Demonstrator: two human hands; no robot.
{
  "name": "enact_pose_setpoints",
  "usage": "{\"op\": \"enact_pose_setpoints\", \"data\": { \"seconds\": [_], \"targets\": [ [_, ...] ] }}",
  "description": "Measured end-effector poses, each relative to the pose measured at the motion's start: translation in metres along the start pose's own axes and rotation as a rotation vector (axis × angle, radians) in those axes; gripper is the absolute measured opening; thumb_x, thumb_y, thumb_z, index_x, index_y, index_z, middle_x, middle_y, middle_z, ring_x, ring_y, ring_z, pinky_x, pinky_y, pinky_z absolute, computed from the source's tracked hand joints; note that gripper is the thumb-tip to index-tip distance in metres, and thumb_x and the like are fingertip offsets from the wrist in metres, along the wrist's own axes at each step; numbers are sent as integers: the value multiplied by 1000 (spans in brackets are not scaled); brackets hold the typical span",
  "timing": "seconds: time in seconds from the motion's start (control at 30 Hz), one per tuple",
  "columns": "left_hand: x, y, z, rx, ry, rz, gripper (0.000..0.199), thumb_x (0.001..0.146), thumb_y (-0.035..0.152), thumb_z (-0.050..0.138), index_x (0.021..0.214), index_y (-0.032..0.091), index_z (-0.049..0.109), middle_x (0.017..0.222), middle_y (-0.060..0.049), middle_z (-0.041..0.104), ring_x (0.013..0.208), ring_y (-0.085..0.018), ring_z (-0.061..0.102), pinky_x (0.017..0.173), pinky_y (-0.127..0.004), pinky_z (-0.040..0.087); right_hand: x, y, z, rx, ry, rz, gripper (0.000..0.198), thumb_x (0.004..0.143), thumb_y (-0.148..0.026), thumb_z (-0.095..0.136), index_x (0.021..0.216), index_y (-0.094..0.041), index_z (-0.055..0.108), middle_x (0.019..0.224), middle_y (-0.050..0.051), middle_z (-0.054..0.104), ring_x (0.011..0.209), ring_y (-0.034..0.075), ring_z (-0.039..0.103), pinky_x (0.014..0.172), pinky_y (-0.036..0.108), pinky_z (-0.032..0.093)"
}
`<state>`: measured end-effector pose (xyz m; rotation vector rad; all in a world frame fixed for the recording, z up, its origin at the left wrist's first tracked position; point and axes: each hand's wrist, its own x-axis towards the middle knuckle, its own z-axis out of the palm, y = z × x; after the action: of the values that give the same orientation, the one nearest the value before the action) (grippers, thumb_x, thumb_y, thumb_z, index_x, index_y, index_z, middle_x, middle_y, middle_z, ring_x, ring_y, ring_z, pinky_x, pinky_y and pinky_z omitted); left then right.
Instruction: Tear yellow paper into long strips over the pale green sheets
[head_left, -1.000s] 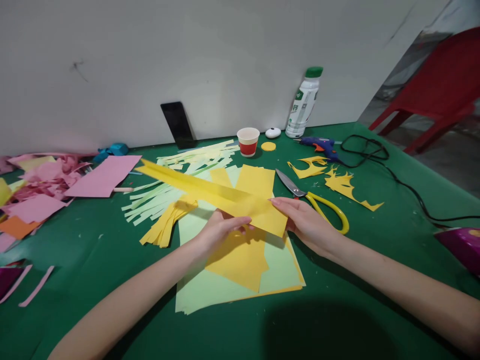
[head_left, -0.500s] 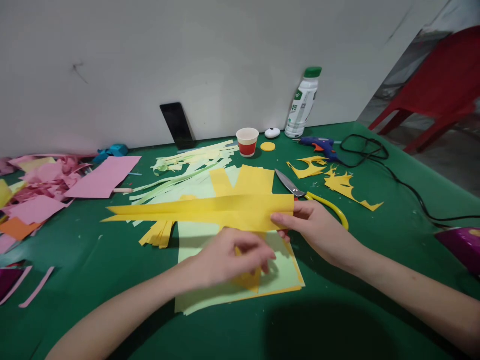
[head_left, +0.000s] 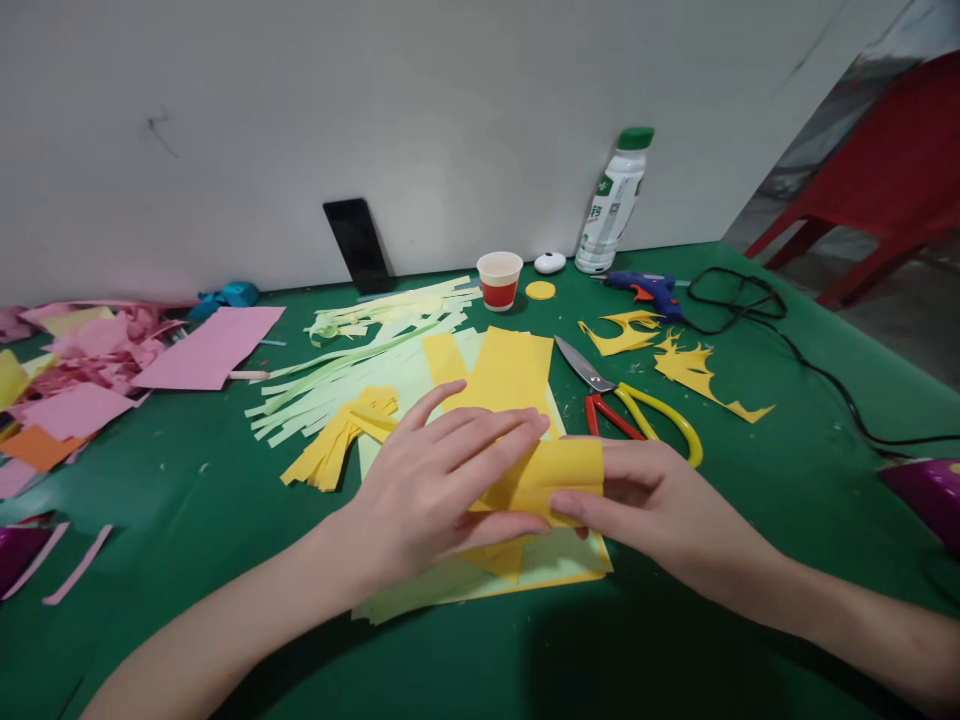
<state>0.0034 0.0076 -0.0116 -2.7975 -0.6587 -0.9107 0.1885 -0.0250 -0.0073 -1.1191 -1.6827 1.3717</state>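
Observation:
A creased yellow paper piece (head_left: 551,478) is held above a stack of sheets. My right hand (head_left: 656,495) grips its right end, thumb in front and fingers behind. Across its left part lies my left hand (head_left: 442,480), fingers stretched along the upper side and thumb by the lower edge, with the paper between them; one finger sticks up. That hand hides the paper's left portion. Beneath are pale green sheets (head_left: 405,590) and yellow strips (head_left: 517,370). A bundle of fringed yellow paper (head_left: 330,445) lies left of my left hand. Scissors (head_left: 589,370) with red and yellow handles lie beyond my right hand.
Pale green strips (head_left: 352,370) lie behind the stack. A paper cup (head_left: 499,282), a bottle (head_left: 615,205), a phone (head_left: 358,245) and a white case (head_left: 550,263) stand along the wall. A glue gun (head_left: 649,290) with cord, yellow scraps (head_left: 694,370) and pink paper (head_left: 214,350) surround the work.
My left hand has moved up from below onto the yellow paper. The paper has come lower, and its long split left end no longer shows. My right hand keeps its grip, slightly lower.

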Motion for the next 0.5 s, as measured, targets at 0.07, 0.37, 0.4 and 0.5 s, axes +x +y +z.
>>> {"op": "enact_pose_setpoints", "data": {
  "seconds": [0.07,0.37,0.4,0.5],
  "targets": [
    [-1,2,-1,20,-13,13,52,77,48,54,112,10,48,100,-10,66,84,-16,61,91,-36,36,-1,0,-1,-12,-4,-6,13,75,-25,57,67,-20,66,65,-2,61,58,9,53,49,18,41],
    [-1,2,-9,184,-6,13,34,86,35,46,110,12,50,87,-8,65,66,-15,54,64,-30,36,-5,-1,-2,-179,78,-247,14,74,-17,59,63,-22,66,69,-1,63,72,13,60,59,19,49],
    [-1,3,-11,211,-7,15,32,86,33,45,110,12,51,84,-7,65,64,-15,52,63,-30,35,-6,-1,-2,-217,105,-276,17,74,-17,60,58,-21,63,67,0,62,71,13,60,56,18,49],
    [-2,7,-17,304,14,28,29,88,31,42,110,15,52,76,-4,61,62,-15,48,64,-30,34,-7,2,0,-296,174,-410,16,72,-14,61,58,-19,57,70,-1,60,67,11,59,56,17,48]
  ]
}}
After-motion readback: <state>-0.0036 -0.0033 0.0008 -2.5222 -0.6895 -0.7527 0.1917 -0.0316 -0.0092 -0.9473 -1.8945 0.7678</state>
